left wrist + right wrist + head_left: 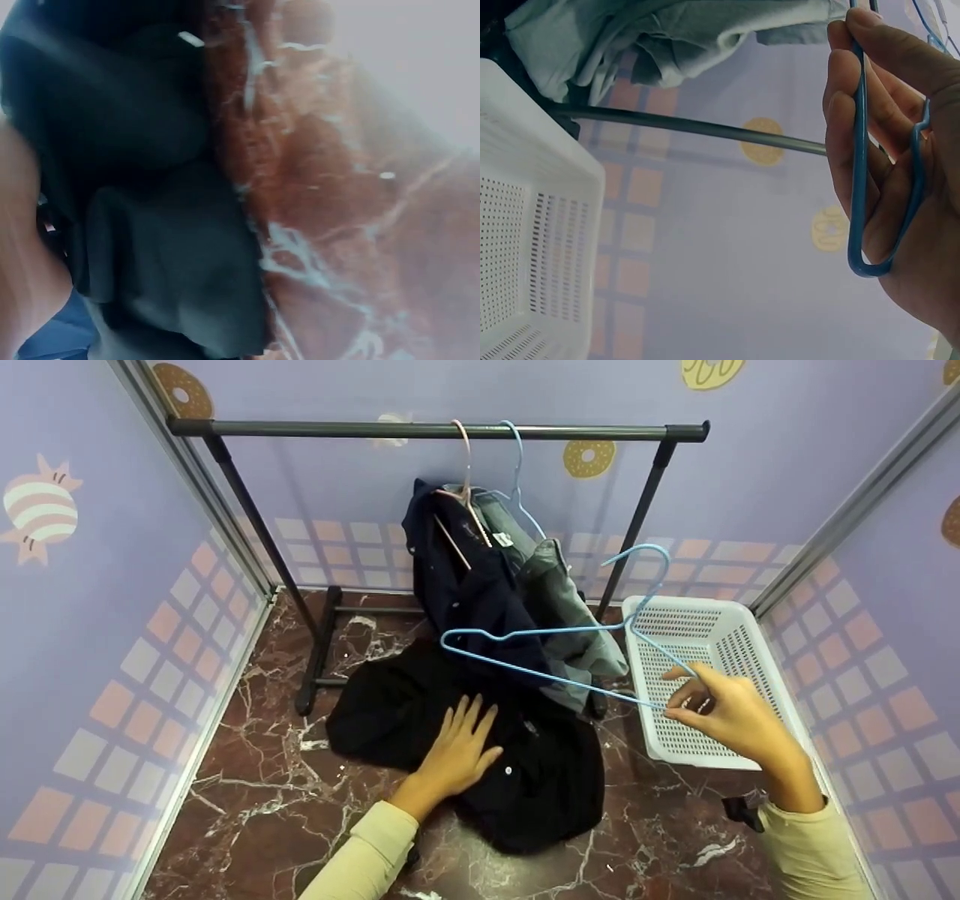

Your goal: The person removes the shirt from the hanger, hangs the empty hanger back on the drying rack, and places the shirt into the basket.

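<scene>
A light blue hanger (555, 679) is held up by one end in my right hand (731, 712), its hook pointing upward. The right wrist view shows thumb and fingers pinching the bar of the hanger (860, 165). My left hand (461, 746) rests on a black garment (540, 787) with its fingers spread. That garment lies spread on the marble floor and carries a white button. Behind it, a navy shirt (469, 577) hangs on a pink hanger (466, 457). Beside that hangs a grey-green garment (570, 615) on another blue hanger (517, 457).
A black clothes rack (315, 430) stands along the back wall. To the right, a white perforated basket (750, 622) sits on the floor under the right hand. Patterned purple walls (862, 547) enclose the left, back and right sides.
</scene>
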A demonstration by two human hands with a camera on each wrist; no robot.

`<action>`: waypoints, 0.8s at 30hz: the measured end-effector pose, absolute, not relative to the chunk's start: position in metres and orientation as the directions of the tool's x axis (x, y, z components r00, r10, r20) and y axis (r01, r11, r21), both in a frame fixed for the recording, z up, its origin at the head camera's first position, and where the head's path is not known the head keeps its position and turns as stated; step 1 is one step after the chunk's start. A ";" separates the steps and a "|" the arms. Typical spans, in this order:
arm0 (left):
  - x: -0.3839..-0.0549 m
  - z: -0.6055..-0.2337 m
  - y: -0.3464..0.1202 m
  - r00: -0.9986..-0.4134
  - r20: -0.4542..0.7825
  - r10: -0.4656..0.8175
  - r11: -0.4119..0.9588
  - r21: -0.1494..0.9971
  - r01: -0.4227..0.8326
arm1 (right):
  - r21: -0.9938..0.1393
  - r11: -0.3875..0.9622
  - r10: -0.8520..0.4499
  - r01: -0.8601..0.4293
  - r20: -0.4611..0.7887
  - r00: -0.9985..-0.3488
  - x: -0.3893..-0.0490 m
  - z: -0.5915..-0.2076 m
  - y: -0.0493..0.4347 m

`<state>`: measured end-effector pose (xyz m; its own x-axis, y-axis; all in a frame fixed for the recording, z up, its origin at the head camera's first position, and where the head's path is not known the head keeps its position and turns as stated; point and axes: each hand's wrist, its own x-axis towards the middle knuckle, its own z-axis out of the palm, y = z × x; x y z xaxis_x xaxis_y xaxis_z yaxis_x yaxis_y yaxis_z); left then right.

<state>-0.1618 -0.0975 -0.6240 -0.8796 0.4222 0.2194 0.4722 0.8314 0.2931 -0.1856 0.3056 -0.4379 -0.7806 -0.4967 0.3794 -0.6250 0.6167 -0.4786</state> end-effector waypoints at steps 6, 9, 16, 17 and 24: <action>-0.161 -0.623 -0.104 -0.855 0.258 0.450 0.818 0.265 0.511 | -0.459 0.632 -0.515 -0.624 0.353 -0.781 -0.189 -0.440 0.296; -0.159 -0.618 -0.113 -0.845 0.274 0.460 0.811 0.257 0.525 | -0.442 0.625 -0.543 -0.643 0.345 -0.766 -0.189 -0.440 0.292; -0.158 -0.591 -0.140 -0.806 0.376 0.457 0.799 0.224 0.558 | -0.469 0.577 -0.578 -0.668 0.343 -0.740 -0.188 -0.441 0.286; -0.159 -0.586 -0.145 -0.799 0.395 0.454 0.799 0.217 0.561 | -0.468 0.577 -0.578 -0.669 0.345 -0.740 -0.187 -0.442 0.285; -0.166 -0.552 -0.179 -0.757 0.508 0.412 0.817 0.163 0.554 | -0.456 0.586 -0.564 -0.670 0.365 -0.741 -0.183 -0.447 0.284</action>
<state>-0.1659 -0.1794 -0.5523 -0.7569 0.4116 0.5076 0.5536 0.8166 0.1632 -0.1827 0.2844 -0.4472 -0.7408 -0.5636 0.3655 -0.6704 0.5856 -0.4557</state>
